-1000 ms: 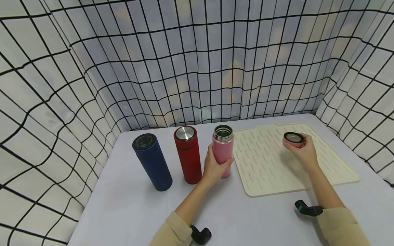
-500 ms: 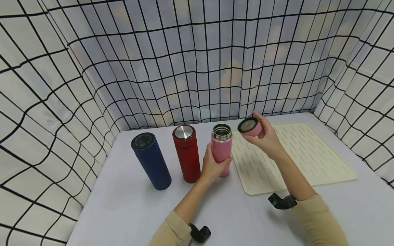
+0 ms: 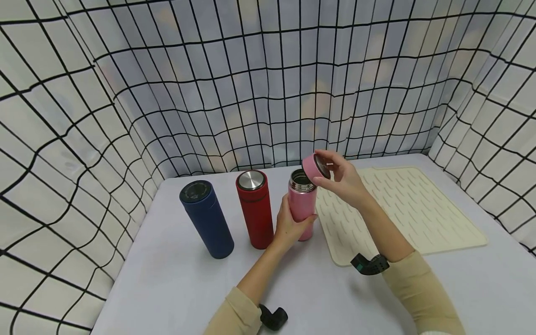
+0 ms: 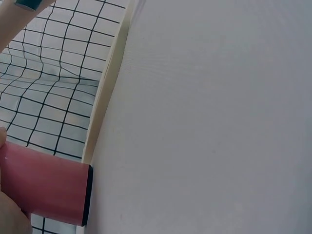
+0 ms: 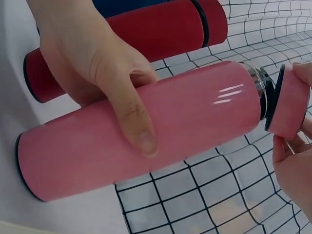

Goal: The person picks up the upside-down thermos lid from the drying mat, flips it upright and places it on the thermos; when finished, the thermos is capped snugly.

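A pink thermos bottle (image 3: 302, 204) stands upright on the table, its steel mouth (image 3: 302, 182) uncovered. My left hand (image 3: 289, 225) grips its body from the left, the thumb across the front in the right wrist view. Between the fingers and thumb of my right hand (image 3: 345, 181) is the pink lid (image 3: 311, 168), held tilted at the right side of the mouth. In the right wrist view the lid (image 5: 291, 103) sits very close to the steel neck (image 5: 258, 83); whether they touch I cannot tell. The left wrist view shows just the bottle's lower part (image 4: 46, 185).
Left of the pink bottle stands a red thermos (image 3: 256, 214) with a silver-topped lid, close to my left hand. Farther left is a dark blue thermos (image 3: 208, 221). A cream ridged mat (image 3: 418, 223) lies to the right. Black netting (image 3: 268, 93) surrounds the white table (image 3: 167, 288).
My right hand has brought the lid leftward from over the mat to the bottle's mouth, and the lid has tipped from underside-up to tilted. The left hand and bottle have stayed put.
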Demonstrator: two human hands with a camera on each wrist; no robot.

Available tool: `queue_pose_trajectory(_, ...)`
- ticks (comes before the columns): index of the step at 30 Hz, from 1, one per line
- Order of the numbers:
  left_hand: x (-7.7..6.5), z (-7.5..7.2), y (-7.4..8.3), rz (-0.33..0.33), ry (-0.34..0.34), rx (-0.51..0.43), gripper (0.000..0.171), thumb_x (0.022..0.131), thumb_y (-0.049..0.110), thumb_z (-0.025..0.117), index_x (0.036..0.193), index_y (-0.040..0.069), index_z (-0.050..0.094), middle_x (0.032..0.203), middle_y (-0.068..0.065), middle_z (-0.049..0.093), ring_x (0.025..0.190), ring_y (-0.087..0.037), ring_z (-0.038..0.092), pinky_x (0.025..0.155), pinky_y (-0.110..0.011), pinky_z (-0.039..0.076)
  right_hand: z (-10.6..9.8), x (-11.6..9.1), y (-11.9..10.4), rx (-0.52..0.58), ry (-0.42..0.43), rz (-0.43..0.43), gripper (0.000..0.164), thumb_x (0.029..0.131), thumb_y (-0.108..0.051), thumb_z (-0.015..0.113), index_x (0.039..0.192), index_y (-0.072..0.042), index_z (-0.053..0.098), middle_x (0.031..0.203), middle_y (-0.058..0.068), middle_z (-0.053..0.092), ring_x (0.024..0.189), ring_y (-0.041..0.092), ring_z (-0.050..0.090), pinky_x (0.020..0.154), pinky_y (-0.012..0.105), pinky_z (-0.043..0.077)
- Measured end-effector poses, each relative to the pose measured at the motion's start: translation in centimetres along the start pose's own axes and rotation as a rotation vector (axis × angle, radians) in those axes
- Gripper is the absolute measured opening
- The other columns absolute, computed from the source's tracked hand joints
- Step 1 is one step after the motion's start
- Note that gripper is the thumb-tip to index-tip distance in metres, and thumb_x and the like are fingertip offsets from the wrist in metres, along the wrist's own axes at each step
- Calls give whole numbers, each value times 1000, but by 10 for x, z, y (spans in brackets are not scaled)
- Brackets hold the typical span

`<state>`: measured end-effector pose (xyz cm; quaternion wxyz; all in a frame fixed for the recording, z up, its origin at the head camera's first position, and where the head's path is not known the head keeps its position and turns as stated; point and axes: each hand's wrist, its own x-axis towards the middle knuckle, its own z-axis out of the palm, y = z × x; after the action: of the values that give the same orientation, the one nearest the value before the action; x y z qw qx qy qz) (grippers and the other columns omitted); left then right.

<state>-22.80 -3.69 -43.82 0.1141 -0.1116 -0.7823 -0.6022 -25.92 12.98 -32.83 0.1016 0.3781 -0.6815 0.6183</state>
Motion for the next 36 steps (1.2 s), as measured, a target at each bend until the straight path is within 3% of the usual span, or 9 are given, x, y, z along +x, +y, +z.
queue_pose_trajectory(6, 1, 0, -2, 43, 10, 12, 78, 73, 23, 78, 133, 16, 29, 122, -3, 47, 109, -18, 49, 91, -39, 43, 10, 8, 1, 36, -45, -18, 57, 77, 12, 64, 129, 10, 41, 123, 17, 44, 110, 20, 45, 90, 24, 42)
queue_pose_trajectory(15, 0, 0, -5, 80, 9, 17, 78, 74, 30, 77, 134, 15, 29, 122, -5, 48, 106, -19, 51, 90, -39, 44, 21, 7, 8, 81, -52, -10, 56, 78, 6, 66, 129, 5, 43, 122, 17, 48, 105, 22, 51, 84, 27, 47)
queue_pose_trajectory(24, -1, 0, -5, 78, 13, 26, 79, 73, 29, 78, 133, 14, 29, 121, -4, 48, 106, -19, 51, 89, -38, 45, 26, 7, 11, 141, -51, 8, 57, 80, 6, 64, 132, 4, 40, 127, 18, 45, 107, 23, 52, 84, 29, 48)
queue_pose_trajectory(36, 0, -1, -4, 68, 16, 22, 78, 72, 30, 78, 133, 15, 31, 119, -3, 49, 105, -17, 51, 87, -35, 46, 37, -1, 22, 110, 41, 51, 64, 73, 11, 69, 129, 3, 40, 123, 14, 48, 106, 22, 52, 84, 30, 49)
